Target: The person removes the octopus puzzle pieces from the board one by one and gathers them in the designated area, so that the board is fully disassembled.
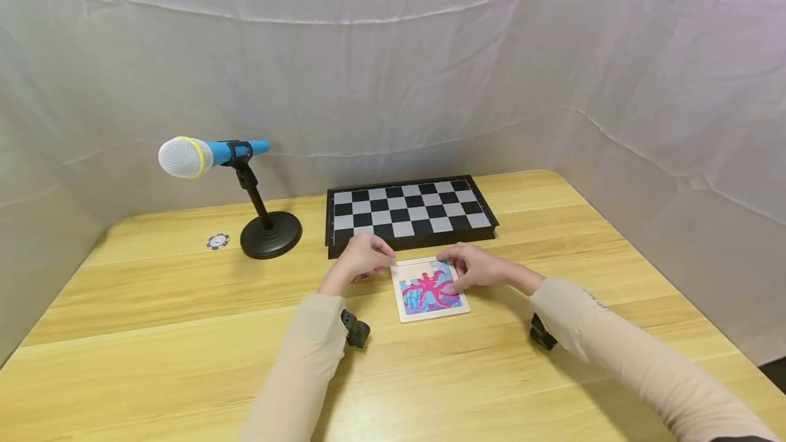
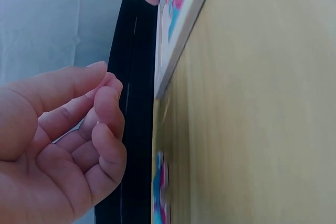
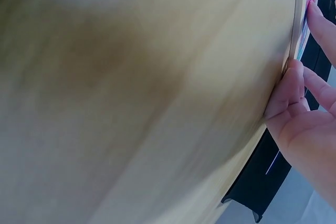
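A square jigsaw puzzle (image 1: 430, 295) with a pink octopus on blue lies in a pale frame, its bare upper-left backing showing. My right hand (image 1: 479, 267) grips the frame's right side, with thumb on the picture and other fingers at the edge; in the right wrist view, fingertips (image 3: 295, 66) meet the frame's side. Near the frame's upper-left corner is my left hand (image 1: 364, 256). Its fingers (image 2: 107, 103) curl in against the thumb, and nothing shows between them. Below this hand lie loose puzzle pieces (image 2: 159, 192), mostly hidden by it in the head view.
A black-and-white chessboard (image 1: 414, 211) lies just behind the puzzle. On the left, a blue microphone (image 1: 224, 151) with a white head sits on a black stand (image 1: 271, 234), beside a poker chip (image 1: 217, 241). White cloth (image 1: 381, 87) hangs behind the wooden table (image 1: 184, 353).
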A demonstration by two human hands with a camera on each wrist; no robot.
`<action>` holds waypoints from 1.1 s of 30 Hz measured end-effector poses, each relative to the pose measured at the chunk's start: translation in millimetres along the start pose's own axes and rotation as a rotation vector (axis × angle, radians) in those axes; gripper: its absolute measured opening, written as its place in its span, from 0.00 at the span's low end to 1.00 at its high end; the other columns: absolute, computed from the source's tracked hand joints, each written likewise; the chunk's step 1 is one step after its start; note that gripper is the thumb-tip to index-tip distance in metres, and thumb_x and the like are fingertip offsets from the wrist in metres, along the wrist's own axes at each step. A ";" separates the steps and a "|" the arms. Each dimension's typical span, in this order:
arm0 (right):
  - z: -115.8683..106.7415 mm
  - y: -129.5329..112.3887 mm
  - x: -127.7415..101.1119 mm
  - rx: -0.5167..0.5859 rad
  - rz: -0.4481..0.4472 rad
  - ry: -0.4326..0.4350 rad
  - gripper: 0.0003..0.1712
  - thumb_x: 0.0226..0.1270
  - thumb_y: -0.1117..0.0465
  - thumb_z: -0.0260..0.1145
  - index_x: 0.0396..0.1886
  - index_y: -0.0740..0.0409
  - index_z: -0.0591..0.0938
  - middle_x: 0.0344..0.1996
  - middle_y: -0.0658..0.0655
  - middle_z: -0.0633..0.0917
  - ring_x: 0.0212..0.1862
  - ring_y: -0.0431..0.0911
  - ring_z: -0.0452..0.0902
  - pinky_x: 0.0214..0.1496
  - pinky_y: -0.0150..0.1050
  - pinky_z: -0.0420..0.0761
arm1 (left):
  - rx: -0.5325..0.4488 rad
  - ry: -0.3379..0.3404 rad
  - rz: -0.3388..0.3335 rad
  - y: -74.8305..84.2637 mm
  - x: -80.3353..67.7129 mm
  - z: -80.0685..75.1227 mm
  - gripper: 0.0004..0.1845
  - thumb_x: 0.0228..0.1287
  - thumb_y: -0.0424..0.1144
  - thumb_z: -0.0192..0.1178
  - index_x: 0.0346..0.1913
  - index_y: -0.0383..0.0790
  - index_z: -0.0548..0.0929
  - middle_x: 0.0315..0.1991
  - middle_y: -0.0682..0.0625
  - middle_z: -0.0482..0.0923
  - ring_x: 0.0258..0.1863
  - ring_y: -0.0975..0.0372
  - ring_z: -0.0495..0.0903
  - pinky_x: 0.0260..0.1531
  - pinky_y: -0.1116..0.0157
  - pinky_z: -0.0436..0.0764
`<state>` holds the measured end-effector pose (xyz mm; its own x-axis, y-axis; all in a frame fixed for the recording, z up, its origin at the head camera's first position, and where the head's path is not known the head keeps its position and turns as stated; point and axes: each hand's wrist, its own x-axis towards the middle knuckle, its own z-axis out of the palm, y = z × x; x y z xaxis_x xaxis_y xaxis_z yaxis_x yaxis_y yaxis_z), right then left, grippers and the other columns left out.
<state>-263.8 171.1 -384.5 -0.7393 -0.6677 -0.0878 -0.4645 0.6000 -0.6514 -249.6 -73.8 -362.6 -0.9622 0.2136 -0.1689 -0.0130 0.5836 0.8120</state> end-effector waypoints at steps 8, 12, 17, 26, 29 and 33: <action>-3.2 -1.0 -1.2 0.043 -0.002 -0.015 0.36 0.45 0.66 0.72 0.54 0.76 0.69 0.33 0.57 0.74 0.24 0.40 0.65 0.27 0.29 0.67 | -0.031 -0.020 0.033 5.5 7.0 12.5 0.03 0.53 0.31 0.62 0.30 0.33 0.83 0.21 0.44 0.78 0.14 0.62 0.69 0.14 0.73 0.65; -4.7 -1.2 -1.8 0.056 0.007 -0.022 0.35 0.46 0.66 0.72 0.53 0.76 0.68 0.33 0.57 0.74 0.24 0.40 0.65 0.28 0.29 0.67 | -0.039 -0.037 0.041 8.9 9.6 18.4 0.03 0.53 0.30 0.62 0.30 0.32 0.83 0.22 0.46 0.78 0.14 0.62 0.71 0.15 0.74 0.68; -5.5 -0.2 -1.8 0.073 0.023 -0.030 0.35 0.47 0.66 0.71 0.54 0.76 0.68 0.33 0.56 0.74 0.24 0.41 0.66 0.28 0.29 0.67 | -0.030 -0.058 0.038 12.5 11.1 24.0 0.03 0.52 0.30 0.63 0.30 0.33 0.83 0.24 0.48 0.78 0.15 0.63 0.72 0.18 0.73 0.72; -5.8 -0.4 -2.1 0.092 0.039 -0.037 0.35 0.47 0.67 0.71 0.53 0.77 0.68 0.30 0.56 0.74 0.24 0.41 0.66 0.27 0.30 0.67 | 0.015 -0.090 0.050 13.6 15.8 33.6 0.04 0.51 0.30 0.64 0.31 0.34 0.84 0.25 0.48 0.79 0.14 0.64 0.72 0.17 0.73 0.72; -5.7 0.0 -2.0 0.111 0.050 -0.040 0.34 0.47 0.67 0.71 0.53 0.77 0.68 0.30 0.56 0.74 0.25 0.42 0.66 0.27 0.30 0.68 | 0.027 -0.121 0.057 15.4 16.8 36.1 0.05 0.51 0.29 0.63 0.32 0.33 0.84 0.23 0.48 0.79 0.13 0.64 0.72 0.16 0.73 0.72; -5.5 0.7 -1.9 0.132 0.052 -0.039 0.33 0.47 0.68 0.71 0.53 0.77 0.68 0.30 0.56 0.74 0.24 0.42 0.66 0.26 0.30 0.68 | 0.033 -0.153 0.059 18.2 17.3 39.5 0.05 0.51 0.28 0.63 0.32 0.32 0.84 0.19 0.47 0.78 0.12 0.64 0.70 0.15 0.73 0.70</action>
<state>-265.4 175.2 -380.7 -0.7400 -0.6555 -0.1510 -0.3565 0.5725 -0.7383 -255.8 -28.5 -372.9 -0.9085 0.3633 -0.2067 0.0534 0.5913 0.8047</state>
